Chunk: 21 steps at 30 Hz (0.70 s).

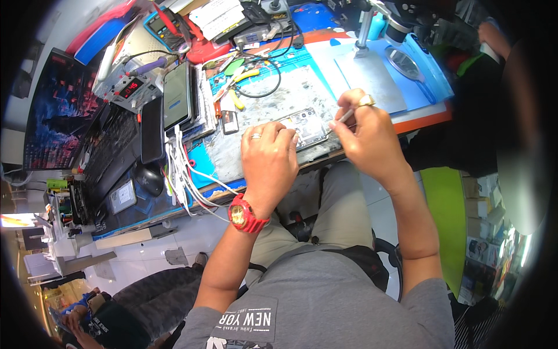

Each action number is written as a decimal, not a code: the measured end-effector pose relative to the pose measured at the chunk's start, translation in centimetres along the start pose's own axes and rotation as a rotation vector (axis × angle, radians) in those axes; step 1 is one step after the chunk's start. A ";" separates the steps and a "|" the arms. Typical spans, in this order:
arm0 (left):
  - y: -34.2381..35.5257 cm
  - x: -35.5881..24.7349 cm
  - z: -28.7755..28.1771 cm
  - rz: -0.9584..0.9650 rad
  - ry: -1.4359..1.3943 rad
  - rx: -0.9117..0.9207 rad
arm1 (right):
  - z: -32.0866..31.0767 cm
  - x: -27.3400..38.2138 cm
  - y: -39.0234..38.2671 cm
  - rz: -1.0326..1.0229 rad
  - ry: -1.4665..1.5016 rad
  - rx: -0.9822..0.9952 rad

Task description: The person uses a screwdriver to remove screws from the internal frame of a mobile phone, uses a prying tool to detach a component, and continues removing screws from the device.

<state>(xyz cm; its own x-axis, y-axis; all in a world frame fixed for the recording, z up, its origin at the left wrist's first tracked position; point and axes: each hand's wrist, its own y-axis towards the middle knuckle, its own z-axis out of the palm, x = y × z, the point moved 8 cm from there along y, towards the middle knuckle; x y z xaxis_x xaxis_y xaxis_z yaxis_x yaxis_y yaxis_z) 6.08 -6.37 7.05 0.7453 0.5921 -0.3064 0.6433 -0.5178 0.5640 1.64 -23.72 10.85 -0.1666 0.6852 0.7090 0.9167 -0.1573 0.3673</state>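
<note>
An opened phone (306,127) with its inner boards showing lies on a worn grey work mat (279,99) at the front edge of the bench. My left hand (268,158), with a ring and a red wristwatch, rests on the phone's near left end and holds it down. My right hand (365,129), also ringed, pinches a thin metal tool (345,116) whose tip touches the phone's right side.
Behind the mat lie yellow-handled pliers (237,100), cables and small parts. To the left are stacked phones (177,96), white cables (181,168), a mouse (151,179), a keyboard (113,152) and a monitor (58,110). A microscope stand (364,32) and magnifier (403,63) sit at the back right.
</note>
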 end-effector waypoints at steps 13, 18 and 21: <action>0.0 -0.1 0.3 -0.023 0.041 0.026 | 0.8 3.7 0.5 -0.332 -0.257 0.082; 0.0 -0.4 0.3 -0.009 0.026 0.017 | 1.2 1.4 0.3 -0.320 -0.160 0.062; -0.1 -0.1 0.3 -0.023 0.021 0.014 | 1.0 2.1 0.1 -0.302 -0.151 0.075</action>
<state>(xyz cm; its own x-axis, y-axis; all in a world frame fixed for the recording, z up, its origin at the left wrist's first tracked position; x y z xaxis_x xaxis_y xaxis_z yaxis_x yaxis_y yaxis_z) 5.93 -6.55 6.83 0.7266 0.6166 -0.3032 0.6627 -0.5125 0.5460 1.78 -21.60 11.82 -0.3838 0.7915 0.4757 0.8592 0.1173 0.4980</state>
